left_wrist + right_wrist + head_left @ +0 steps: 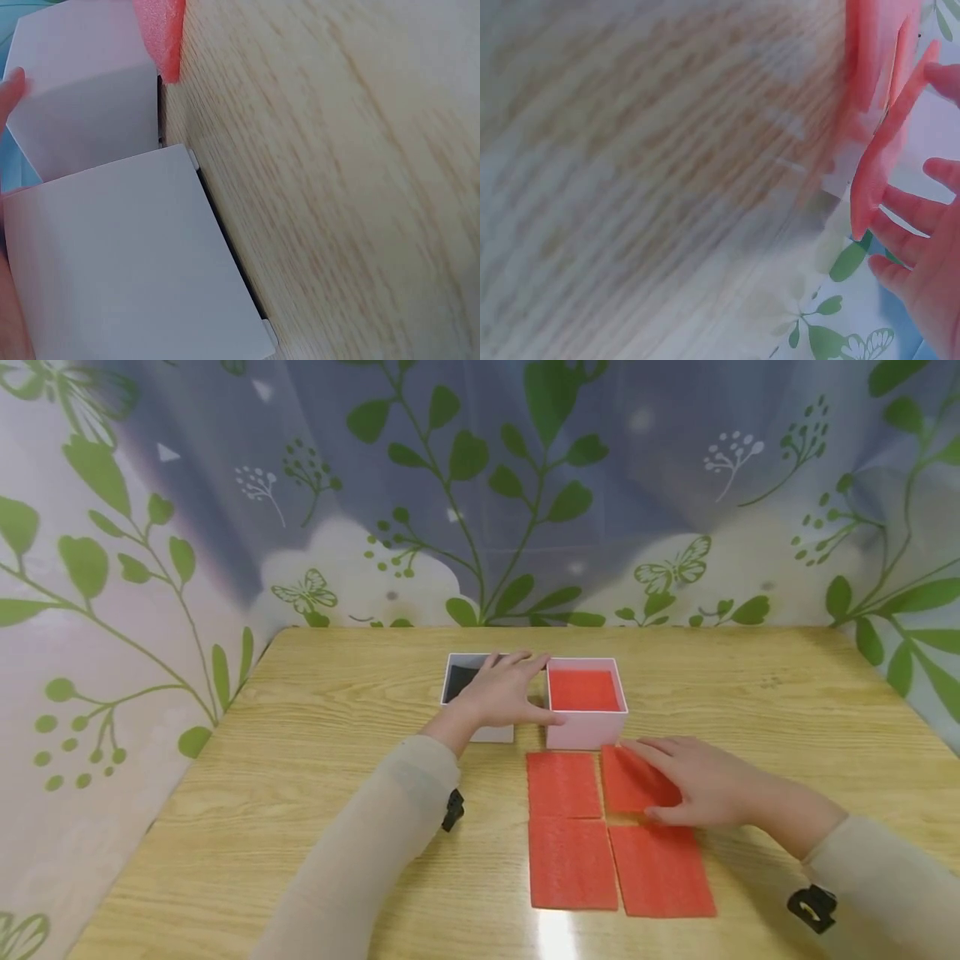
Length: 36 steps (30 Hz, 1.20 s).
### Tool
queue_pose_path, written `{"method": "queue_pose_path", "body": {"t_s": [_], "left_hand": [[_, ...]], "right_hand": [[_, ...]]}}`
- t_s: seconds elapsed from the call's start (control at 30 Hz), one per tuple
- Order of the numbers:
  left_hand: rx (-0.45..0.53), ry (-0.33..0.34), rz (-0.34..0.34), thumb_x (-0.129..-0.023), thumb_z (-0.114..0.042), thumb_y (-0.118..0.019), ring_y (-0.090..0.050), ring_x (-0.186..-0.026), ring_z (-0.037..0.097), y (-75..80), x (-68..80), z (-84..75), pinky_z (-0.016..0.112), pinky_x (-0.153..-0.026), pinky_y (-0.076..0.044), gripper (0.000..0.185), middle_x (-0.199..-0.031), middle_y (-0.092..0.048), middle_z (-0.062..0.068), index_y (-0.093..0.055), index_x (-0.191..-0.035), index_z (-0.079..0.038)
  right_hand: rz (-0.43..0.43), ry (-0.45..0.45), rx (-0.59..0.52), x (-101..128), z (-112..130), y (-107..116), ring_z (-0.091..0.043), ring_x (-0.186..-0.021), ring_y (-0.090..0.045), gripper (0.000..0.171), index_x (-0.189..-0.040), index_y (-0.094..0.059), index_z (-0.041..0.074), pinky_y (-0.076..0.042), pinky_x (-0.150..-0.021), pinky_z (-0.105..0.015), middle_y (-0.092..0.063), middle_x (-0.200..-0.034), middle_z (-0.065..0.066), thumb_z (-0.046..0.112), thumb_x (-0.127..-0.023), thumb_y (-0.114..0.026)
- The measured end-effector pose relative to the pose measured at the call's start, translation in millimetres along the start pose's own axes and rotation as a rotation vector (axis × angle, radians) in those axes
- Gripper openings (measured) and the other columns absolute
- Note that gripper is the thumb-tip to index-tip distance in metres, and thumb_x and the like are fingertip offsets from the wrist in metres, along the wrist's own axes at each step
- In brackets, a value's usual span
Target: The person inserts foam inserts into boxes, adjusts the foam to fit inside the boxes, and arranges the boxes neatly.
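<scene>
My left hand (501, 692) reaches across a white box (491, 734) with dark contents. Its thumb and a fingertip touch the left side of the pinkish-white box (585, 731), inside which a red foam sheet (585, 690) shows. My right hand (708, 781) holds another red foam square (633, 781) by its edges between thumb and fingers; the right wrist view shows this piece (881, 161) slightly bent and tilted. Three further red squares lie flat beside it: upper left (564, 785), lower left (573, 864) and lower right (663, 870).
The wooden table (315, 793) carries the two boxes side by side, with a narrow gap between them. A patterned curtain (480, 493) hangs behind the table's far edge. Each sleeve has a black strap fitting (453, 811) at the wrist.
</scene>
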State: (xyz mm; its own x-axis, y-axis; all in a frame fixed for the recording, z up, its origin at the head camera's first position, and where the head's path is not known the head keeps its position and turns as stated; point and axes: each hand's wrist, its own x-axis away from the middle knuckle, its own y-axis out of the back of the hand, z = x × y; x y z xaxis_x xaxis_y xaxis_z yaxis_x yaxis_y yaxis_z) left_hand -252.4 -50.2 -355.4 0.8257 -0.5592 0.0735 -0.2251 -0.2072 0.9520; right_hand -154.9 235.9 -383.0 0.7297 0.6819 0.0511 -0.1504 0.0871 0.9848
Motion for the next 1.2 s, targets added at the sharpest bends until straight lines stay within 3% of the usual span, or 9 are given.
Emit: {"method": "queue_pose_path", "body": {"t_s": [0.13,0.5,0.8,1.03,1.2], "left_hand": [[-0.005,0.003,0.000,-0.075,-0.070,-0.058,-0.013,-0.140,0.017,0.1,0.0,-0.8,0.047,-0.112,-0.001,0.098,-0.149,-0.031,-0.003,-0.019,-0.150,-0.020],[-0.005,0.004,0.000,-0.075,-0.070,-0.057,-0.012,-0.140,0.016,0.4,-0.2,0.1,0.047,-0.112,0.000,0.099,-0.149,-0.031,-0.004,-0.019,-0.151,-0.020],[-0.016,0.004,0.002,-0.075,-0.070,-0.057,-0.013,-0.140,0.017,0.0,-0.3,0.8,0.047,-0.112,-0.001,0.099,-0.148,-0.032,-0.004,-0.018,-0.151,-0.020],[-0.009,0.001,0.002,-0.075,-0.070,-0.058,-0.013,-0.140,0.017,-0.5,-0.2,1.0,0.048,-0.111,0.000,0.099,-0.148,-0.034,-0.003,-0.019,-0.151,-0.019],[-0.012,0.003,0.000,-0.075,-0.071,-0.057,-0.012,-0.140,0.016,0.2,-0.8,0.5,0.048,-0.111,0.000,0.099,-0.148,-0.033,-0.004,-0.018,-0.151,-0.020]], "right_hand": [[-0.017,0.016,0.010,1.3,-0.4,-0.4,-0.037,-0.116,-0.048,0.081,-0.142,-0.037,0.005,-0.037,-0.096,-0.054,-0.051,-0.131,-0.016,0.056,-0.083,-0.059],[0.056,-0.013,-0.016,0.4,4.1,-9.2,-0.039,-0.118,-0.046,0.097,-0.142,-0.038,0.006,-0.037,-0.095,-0.056,-0.046,-0.133,-0.019,0.074,-0.074,-0.055],[0.079,-0.002,-0.055,0.5,8.7,-9.2,-0.039,-0.121,-0.042,0.086,-0.142,-0.038,0.006,-0.036,-0.097,-0.055,-0.043,-0.136,-0.018,0.060,-0.079,-0.061],[0.052,0.026,-0.059,0.8,8.2,-7.6,-0.037,-0.119,-0.044,0.088,-0.142,-0.036,0.005,-0.036,-0.097,-0.054,-0.046,-0.131,-0.017,0.059,-0.078,-0.064],[0.061,-0.015,-0.094,2.1,8.7,-2.3,-0.038,-0.121,-0.041,0.091,-0.146,-0.031,0.008,-0.036,-0.096,-0.054,-0.042,-0.135,-0.018,0.058,-0.078,-0.065]]}}
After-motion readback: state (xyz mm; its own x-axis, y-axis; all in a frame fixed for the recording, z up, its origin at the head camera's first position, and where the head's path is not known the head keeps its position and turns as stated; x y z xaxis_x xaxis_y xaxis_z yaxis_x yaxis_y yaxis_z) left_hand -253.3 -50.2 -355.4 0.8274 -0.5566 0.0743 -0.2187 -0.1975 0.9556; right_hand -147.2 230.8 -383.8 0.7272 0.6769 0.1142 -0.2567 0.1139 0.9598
